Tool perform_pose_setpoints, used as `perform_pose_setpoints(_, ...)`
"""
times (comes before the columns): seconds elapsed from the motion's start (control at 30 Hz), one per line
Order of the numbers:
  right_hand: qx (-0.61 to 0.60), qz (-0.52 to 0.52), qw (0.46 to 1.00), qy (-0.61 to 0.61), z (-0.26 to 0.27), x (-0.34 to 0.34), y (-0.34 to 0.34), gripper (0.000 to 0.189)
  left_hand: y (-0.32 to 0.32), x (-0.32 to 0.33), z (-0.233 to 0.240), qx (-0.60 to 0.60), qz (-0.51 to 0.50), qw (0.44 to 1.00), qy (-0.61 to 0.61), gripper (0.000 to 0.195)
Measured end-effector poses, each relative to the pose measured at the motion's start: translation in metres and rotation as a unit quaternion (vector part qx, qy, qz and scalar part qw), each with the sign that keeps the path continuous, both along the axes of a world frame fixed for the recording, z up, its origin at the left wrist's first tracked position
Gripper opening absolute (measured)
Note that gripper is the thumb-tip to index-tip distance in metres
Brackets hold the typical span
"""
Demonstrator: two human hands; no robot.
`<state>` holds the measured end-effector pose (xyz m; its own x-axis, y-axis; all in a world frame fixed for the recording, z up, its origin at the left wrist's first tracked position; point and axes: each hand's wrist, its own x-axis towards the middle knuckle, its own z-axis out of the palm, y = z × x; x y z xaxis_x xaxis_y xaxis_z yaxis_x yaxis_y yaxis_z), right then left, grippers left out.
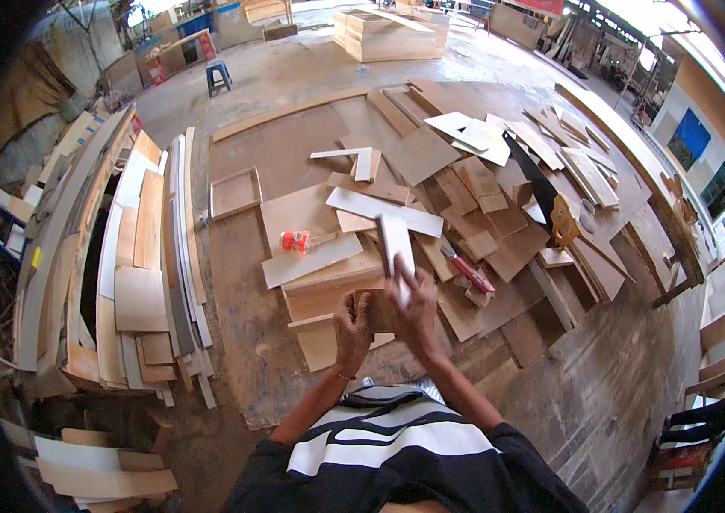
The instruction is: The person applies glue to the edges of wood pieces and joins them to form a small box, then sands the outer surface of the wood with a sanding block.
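Before my body, my left hand (353, 330) grips a small brown wooden block (378, 312) by its left side. My right hand (416, 312) is closed around the lower end of a narrow white-faced strip (394, 237), which is blurred and points away from me. Its fingers are right beside the block; whether they touch it I cannot tell. Beyond the strip's far end lies a white-faced board (362, 204) on other offcuts. Under and around my hands are light wooden boards (330, 295). A red-handled cutter (469, 270) rests on offcuts to the right.
A handsaw (564, 221) with a yellow handle leans over scraps at right. A red packet (295, 242) lies left of my hands, near a shallow wooden frame (235, 192). Long boards (148, 218) are stacked at far left. A blue stool (217, 78) stands beyond.
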<state>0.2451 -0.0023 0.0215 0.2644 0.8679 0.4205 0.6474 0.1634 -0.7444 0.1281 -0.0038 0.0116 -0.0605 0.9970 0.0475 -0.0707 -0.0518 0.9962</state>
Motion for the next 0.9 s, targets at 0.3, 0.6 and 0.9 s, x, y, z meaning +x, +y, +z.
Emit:
perform_pose_setpoints(0.3, -0.044, 0.191, 0.935, 0.297, -0.012, -0.015, -0.039, 0.05, 0.015, -0.01, 0.001, -0.043, -0.004, 0.987, -0.152, 0.019)
perform_pose_setpoints(0.6, -0.085, 0.155, 0.94, 0.293, -0.002, -0.014, -0.027, 0.056, 0.017, -0.008, -0.002, -0.033, -0.025, 0.989, -0.139, 0.02)
perform_pose_setpoints(0.9, -0.096, 0.097, 0.902, 0.409, 0.025, -0.005, -0.008, 0.051, 0.005, 0.002, -0.006, 0.085, -0.021, 0.995, -0.048, 0.025)
